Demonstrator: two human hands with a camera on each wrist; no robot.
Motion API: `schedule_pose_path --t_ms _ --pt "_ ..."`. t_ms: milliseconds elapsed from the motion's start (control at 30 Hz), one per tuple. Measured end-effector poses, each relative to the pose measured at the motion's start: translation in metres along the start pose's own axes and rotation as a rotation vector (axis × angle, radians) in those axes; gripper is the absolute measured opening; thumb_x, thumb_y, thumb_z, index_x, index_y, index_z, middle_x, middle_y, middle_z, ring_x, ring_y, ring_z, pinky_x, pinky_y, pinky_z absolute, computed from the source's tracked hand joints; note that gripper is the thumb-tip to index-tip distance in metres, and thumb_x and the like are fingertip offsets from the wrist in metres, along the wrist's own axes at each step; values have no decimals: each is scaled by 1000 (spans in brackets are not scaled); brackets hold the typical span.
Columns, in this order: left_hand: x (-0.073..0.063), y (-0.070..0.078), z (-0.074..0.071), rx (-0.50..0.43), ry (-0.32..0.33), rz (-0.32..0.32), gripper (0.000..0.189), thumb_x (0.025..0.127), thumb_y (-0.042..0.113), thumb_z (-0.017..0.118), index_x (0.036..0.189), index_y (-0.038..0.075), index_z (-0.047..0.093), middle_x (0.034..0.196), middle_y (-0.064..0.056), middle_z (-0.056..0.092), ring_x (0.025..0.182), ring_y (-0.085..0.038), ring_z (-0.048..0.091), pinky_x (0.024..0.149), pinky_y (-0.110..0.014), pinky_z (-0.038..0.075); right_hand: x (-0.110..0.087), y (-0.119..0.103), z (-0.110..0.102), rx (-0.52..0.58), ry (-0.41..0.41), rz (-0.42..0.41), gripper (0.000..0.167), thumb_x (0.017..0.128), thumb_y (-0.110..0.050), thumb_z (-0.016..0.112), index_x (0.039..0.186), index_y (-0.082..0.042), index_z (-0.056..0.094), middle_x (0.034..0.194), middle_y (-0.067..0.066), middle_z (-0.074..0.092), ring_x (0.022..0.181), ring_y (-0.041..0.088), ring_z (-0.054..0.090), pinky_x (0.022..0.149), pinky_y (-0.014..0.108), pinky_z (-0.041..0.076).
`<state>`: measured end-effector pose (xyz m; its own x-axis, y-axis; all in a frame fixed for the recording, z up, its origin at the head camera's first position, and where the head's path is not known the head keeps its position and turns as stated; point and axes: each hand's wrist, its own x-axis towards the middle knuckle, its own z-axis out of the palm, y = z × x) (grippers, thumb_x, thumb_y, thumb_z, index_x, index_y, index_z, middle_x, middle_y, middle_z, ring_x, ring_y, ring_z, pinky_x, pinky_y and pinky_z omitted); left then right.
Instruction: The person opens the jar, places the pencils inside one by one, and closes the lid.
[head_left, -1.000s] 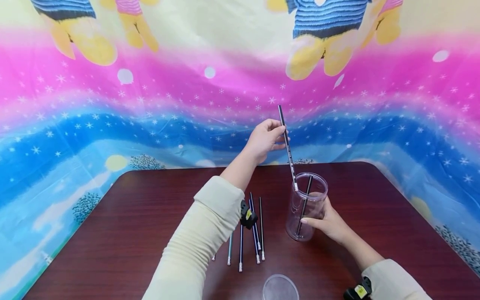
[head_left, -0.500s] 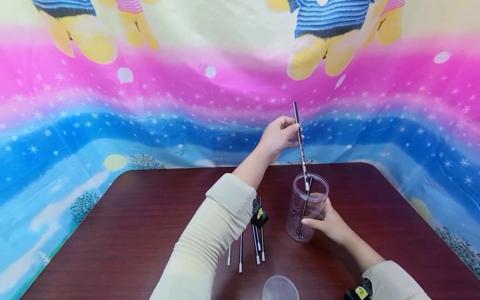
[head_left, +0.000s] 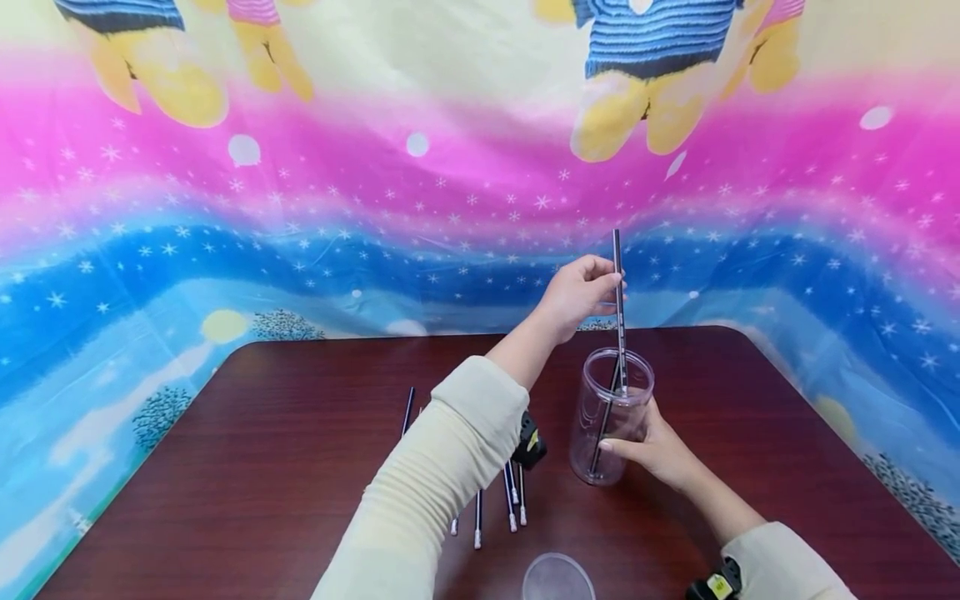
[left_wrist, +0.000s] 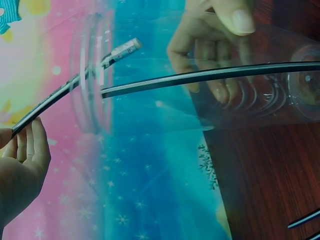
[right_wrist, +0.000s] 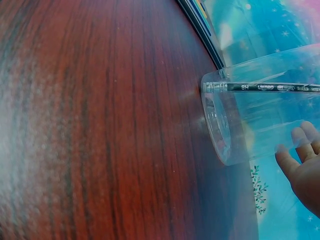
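Observation:
My left hand (head_left: 574, 300) pinches a dark striped pencil (head_left: 620, 321) near its upper part, eraser end down. That eraser end (left_wrist: 127, 48) is just inside the mouth of a clear plastic jar (head_left: 587, 429). Standing on the table, the jar is gripped around its side by my right hand (head_left: 660, 450), thumb at the front. Another dark pencil (left_wrist: 200, 76) leans inside the jar, its eraser (right_wrist: 216, 87) at the bottom. The left hand's far fingers are partly hidden behind the held pencil in the head view.
Several pencils (head_left: 478, 521) lie on the dark red wooden table (head_left: 300, 433), partly covered by the left sleeve. A clear round lid (head_left: 558, 575) sits near the front edge. A printed cloth (head_left: 375, 208) hangs behind the table.
My left hand has carried the pencil rightward and then down, from the jar's left rim into its mouth, and the pencil is now closer to upright. The right hand and jar stay put.

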<state>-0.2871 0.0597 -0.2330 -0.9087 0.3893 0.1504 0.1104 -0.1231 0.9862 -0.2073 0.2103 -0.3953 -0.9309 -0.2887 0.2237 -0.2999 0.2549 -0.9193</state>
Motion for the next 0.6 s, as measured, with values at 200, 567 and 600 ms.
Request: schedule_pose_path --t_ms 200,567,600 --pt "-1 -9 5 57 -39 -25 15 87 7 50 99 0 54 85 -5 58 77 -18 59 66 -27 49 -1 0 1 15 -2 -27 72 76 -1 62 127 -1 11 121 29 38 102 40 45 76 23 44" --pt "-2 -22 9 118 -78 -38 11 86 4 50 95 0 55 82 -3 57 69 -11 56 64 -25 49 -1 1 2 19 7 -23 70 75 -1 62 125 -4 13 116 28 42 89 19 56 73 25 46" --pt "-2 -23 9 122 -79 -39 11 86 4 51 94 0 55 81 -3 56 68 -11 56 64 -26 49 0 1 2 17 9 -24 70 75 -1 62 125 -4 13 115 28 42 89 19 56 73 25 46"
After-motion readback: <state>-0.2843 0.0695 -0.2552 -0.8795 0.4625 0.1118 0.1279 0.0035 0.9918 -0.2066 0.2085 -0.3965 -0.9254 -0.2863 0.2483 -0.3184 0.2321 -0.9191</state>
